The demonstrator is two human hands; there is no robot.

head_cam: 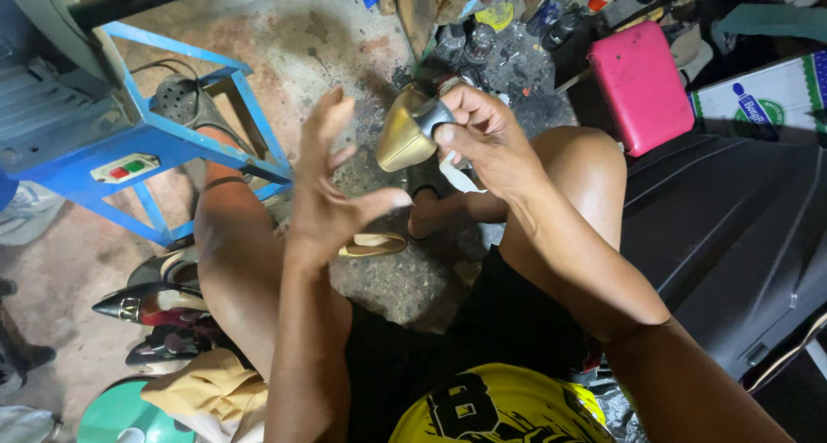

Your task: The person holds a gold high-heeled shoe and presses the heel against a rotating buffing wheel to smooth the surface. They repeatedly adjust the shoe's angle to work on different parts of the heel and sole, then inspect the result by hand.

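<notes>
The gold shoe (403, 137) is held above the floor, between the person's knees, at the upper centre of the view. The right hand (482, 137) grips it, fingers (448, 133) closed around the dark heel end, with a white strip (457, 174) hanging just below the hand. The left hand (332, 189) stands at 8 o'clock from the shoe, apart from it, fingers spread wide and holding nothing. A second gold shoe (372, 245) lies on the concrete floor (301, 38) at 6 o'clock. A blue metal stand (185, 142) is at 9 o'clock. A pink stool (642, 86) is at 3 o'clock. Dark pointed shoes (151, 305) lie at 8 o'clock, beyond the left knee.
</notes>
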